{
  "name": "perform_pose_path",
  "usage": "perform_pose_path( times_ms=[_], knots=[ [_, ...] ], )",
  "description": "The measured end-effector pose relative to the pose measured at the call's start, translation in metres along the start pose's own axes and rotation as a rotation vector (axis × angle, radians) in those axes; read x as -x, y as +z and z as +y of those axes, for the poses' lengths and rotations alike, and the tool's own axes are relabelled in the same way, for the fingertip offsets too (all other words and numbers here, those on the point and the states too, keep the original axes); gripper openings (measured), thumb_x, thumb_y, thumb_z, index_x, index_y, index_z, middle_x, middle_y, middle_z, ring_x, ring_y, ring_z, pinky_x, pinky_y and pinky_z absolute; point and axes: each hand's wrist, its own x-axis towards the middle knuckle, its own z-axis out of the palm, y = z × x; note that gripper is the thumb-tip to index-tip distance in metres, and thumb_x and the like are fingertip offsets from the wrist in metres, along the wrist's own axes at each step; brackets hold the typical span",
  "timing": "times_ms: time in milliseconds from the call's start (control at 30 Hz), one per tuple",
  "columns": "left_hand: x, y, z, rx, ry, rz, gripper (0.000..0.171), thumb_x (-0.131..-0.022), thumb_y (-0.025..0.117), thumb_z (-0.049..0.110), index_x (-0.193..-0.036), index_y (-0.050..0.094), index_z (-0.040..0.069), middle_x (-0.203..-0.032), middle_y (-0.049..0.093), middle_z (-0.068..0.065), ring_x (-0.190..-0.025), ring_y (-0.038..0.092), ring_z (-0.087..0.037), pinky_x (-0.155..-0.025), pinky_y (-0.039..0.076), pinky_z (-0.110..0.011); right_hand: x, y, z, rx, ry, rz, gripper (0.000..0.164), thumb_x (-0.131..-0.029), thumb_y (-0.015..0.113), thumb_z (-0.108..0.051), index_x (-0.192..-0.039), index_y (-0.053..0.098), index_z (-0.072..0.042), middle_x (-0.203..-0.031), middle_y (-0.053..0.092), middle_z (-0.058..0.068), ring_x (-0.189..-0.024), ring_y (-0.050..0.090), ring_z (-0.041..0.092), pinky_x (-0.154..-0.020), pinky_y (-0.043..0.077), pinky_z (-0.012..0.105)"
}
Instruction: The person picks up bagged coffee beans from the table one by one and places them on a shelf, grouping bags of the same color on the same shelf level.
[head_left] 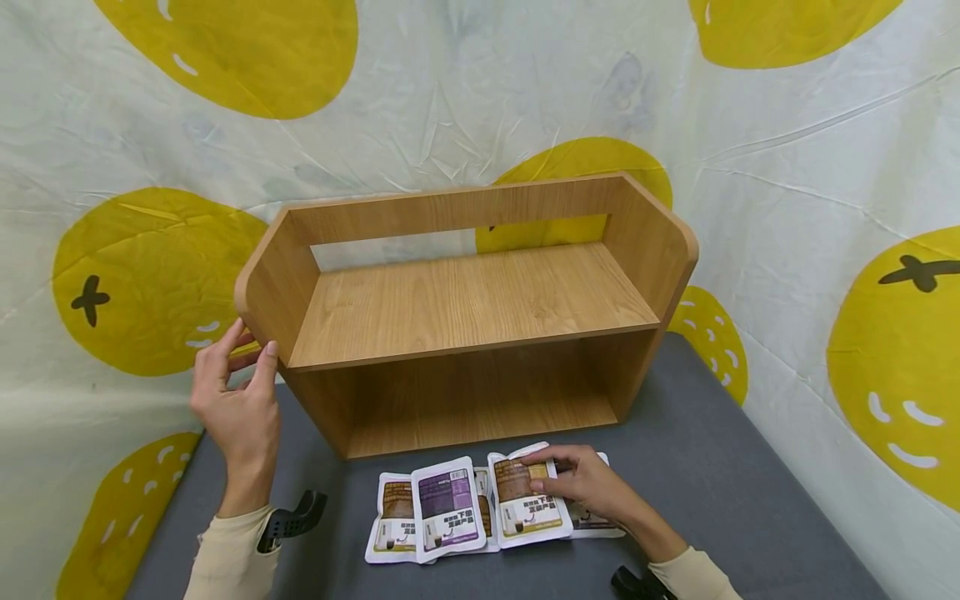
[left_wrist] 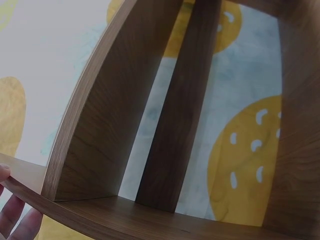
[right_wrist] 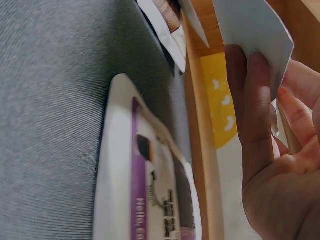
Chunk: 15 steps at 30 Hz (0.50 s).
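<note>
A two-tier wooden shelf (head_left: 480,300) stands tilted in the head view. At its left side panel, my left hand (head_left: 238,408) grips the front edge between thumb and fingers; the left wrist view shows the fingertips (left_wrist: 25,220) at the panel edge. My right hand (head_left: 588,483) pinches a white pouch with a brown and gold label (head_left: 528,500), seen from its plain back in the right wrist view. Left of it lie a purple-labelled pouch (head_left: 450,508) and another brown-labelled pouch (head_left: 393,521). Under the right hand, a further pouch (head_left: 588,521) is partly hidden.
The pouches overlap in a row on a dark grey tabletop (head_left: 720,483), just in front of the shelf's lower edge. A white sheet (head_left: 420,108) printed with yellow fruit hangs behind and to both sides.
</note>
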Motion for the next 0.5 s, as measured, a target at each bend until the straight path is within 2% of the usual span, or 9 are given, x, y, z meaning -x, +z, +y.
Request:
perform_pose_path(
  times_ms=[133, 267, 500],
  knots=[
    [0.0, 0.001, 0.002, 0.002, -0.023, 0.013, 0.044, -0.09, 0.078, 0.013, -0.131, 0.07, 0.028, -0.113, 0.068, -0.002, -0.09, 0.066, -0.006, -0.068, 0.053, -0.01, 0.001, -0.001, -0.005, -0.033, -0.007, -0.02, 0.041, -0.095, 0.073, -0.017, -0.134, 0.065, -0.007, -0.121, 0.065, 0.021, -0.082, 0.072, 0.018, -0.072, 0.06, 0.028],
    [-0.001, 0.002, 0.003, -0.004, -0.054, 0.03, 0.044, -0.089, 0.079, 0.011, -0.129, 0.071, 0.027, -0.112, 0.068, -0.001, -0.09, 0.065, -0.004, -0.069, 0.052, -0.009, 0.001, -0.001, -0.012, -0.071, -0.004, -0.042, 0.049, -0.095, 0.073, -0.015, -0.141, 0.058, -0.007, -0.122, 0.062, 0.024, -0.09, 0.074, 0.026, -0.073, 0.061, 0.032],
    [-0.001, 0.003, 0.001, -0.013, -0.075, 0.037, 0.045, -0.089, 0.079, 0.008, -0.13, 0.071, 0.025, -0.113, 0.068, -0.001, -0.089, 0.064, -0.004, -0.069, 0.052, -0.009, 0.002, 0.0, -0.022, -0.083, -0.01, -0.035, 0.05, -0.095, 0.073, -0.015, -0.141, 0.056, -0.008, -0.122, 0.063, 0.023, -0.093, 0.072, 0.028, -0.073, 0.061, 0.034]
  ],
)
